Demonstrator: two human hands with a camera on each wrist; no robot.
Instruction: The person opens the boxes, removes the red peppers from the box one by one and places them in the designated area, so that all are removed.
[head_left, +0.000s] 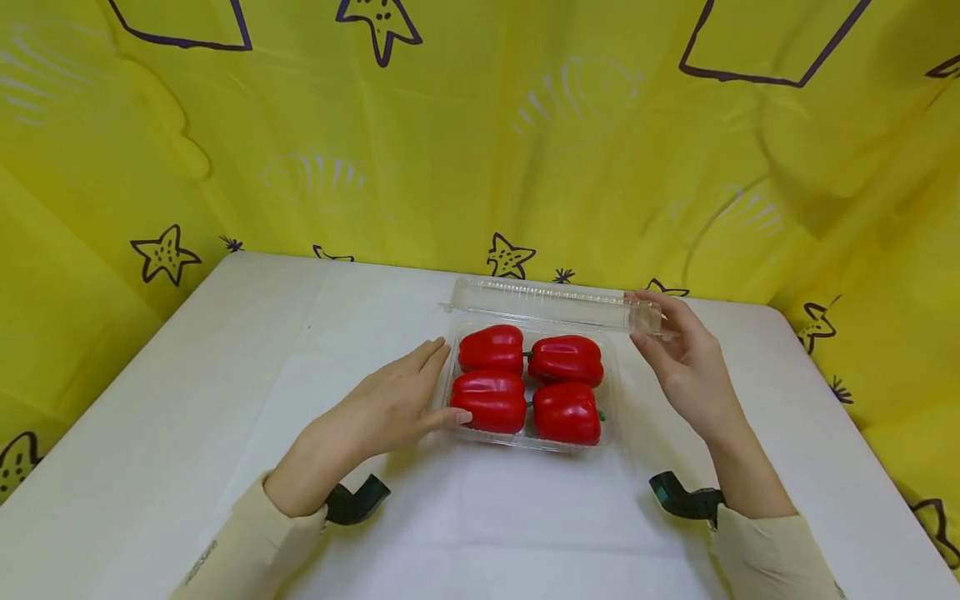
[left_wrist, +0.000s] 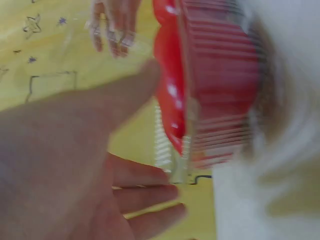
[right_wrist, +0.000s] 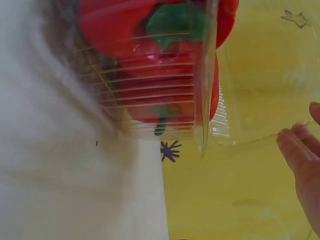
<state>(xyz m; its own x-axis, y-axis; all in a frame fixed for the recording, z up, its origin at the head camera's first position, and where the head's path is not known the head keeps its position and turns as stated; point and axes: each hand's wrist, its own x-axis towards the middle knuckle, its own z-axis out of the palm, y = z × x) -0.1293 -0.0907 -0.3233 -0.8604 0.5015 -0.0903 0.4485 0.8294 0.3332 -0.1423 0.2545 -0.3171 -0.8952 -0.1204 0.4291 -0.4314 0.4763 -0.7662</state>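
Observation:
Several red bell peppers (head_left: 489,402) with green stems lie in two rows in a clear plastic box (head_left: 532,445) on the table. Its hinged clear lid (head_left: 555,307) stands raised along the far side. My right hand (head_left: 686,367) pinches the lid's right edge between thumb and fingers; the right wrist view shows those fingertips (right_wrist: 286,137) at the lid's border. At the box's left side is my left hand (head_left: 393,400), its fingers extended beside the wall and its thumb reaching over the near-left rim by a pepper. Ribbed side walls (left_wrist: 220,75) show in the left wrist view.
The white table (head_left: 315,333) extends around the box on all sides. A yellow curtain (head_left: 450,150) printed with stars hangs behind and along both sides. Dark wrist-worn devices (head_left: 358,500) sit at both sleeve cuffs.

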